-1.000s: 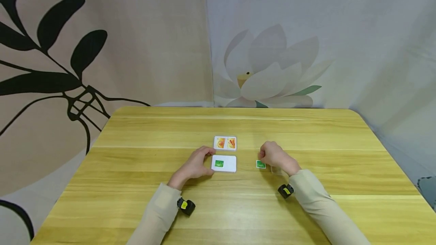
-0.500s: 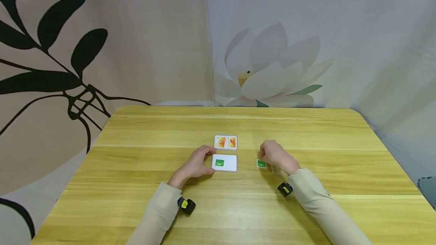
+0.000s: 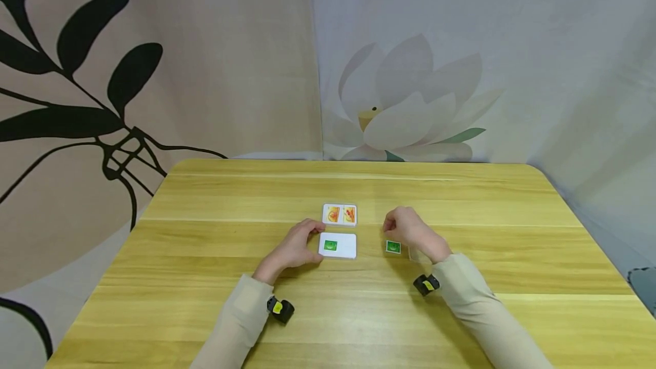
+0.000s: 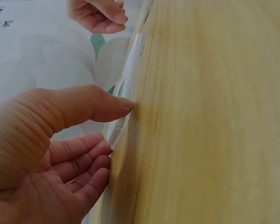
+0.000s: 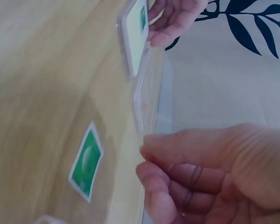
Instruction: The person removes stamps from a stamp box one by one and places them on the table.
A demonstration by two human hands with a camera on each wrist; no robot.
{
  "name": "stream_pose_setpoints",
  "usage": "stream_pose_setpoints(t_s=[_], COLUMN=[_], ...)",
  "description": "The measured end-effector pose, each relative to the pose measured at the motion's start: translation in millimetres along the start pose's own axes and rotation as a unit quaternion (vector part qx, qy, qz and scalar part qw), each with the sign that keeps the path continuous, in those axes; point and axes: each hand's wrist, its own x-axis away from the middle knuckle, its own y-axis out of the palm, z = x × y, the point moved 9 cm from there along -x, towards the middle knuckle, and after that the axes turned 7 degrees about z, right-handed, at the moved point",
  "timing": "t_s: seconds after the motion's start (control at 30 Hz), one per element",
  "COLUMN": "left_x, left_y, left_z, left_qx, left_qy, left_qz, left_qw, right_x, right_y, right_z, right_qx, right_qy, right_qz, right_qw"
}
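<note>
My left hand pinches the left end of a white rounded plate, its thumb on the near edge and its fingers at the far corner. A small green picture lies on the left half of that plate. In the left wrist view, the plate shows edge-on between thumb and fingers. My right hand hovers beside a small green card with a white border. The right wrist view shows this card slightly bent on the table; the hand's fingers are loosely curled, with nothing visible between them.
Behind the white plate lies a similar plate with two orange pictures. A transparent piece sits by the right wrist, partly hidden. The wooden table ends at a printed curtain at the back.
My right hand has lifted off the green card and shifted slightly left and away, uncovering the card fully. The left hand and both plates have stayed in place.
</note>
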Motion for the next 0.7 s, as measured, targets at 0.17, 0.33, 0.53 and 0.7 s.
stream_pose_setpoints(t_s=[0.17, 0.33, 0.53, 0.7], left_x=[0.1, 0.6, 1.0, 1.2], left_y=[-0.2, -0.6, -0.1, -0.4], left_z=[0.3, 0.5, -0.5, 0.7], left_qx=[-0.001, -0.002, -0.002, 0.000], left_qy=[0.000, 0.004, 0.002, 0.002], left_qz=[0.001, 0.002, 0.003, 0.003], left_qw=[1.0000, 1.0000, 1.0000, 1.0000], right_x=[-2.4, -4.9, -8.4, -10.8], right_y=[4.9, 10.7, 15.1, 20.1], right_z=[-6.6, -13.9, -24.7, -31.6], right_qx=[-0.027, -0.050, -0.057, -0.069], right_qy=[0.008, 0.021, 0.018, 0.017], right_qz=[-0.008, -0.016, -0.019, -0.022], right_qw=[0.9996, 0.9984, 0.9980, 0.9972])
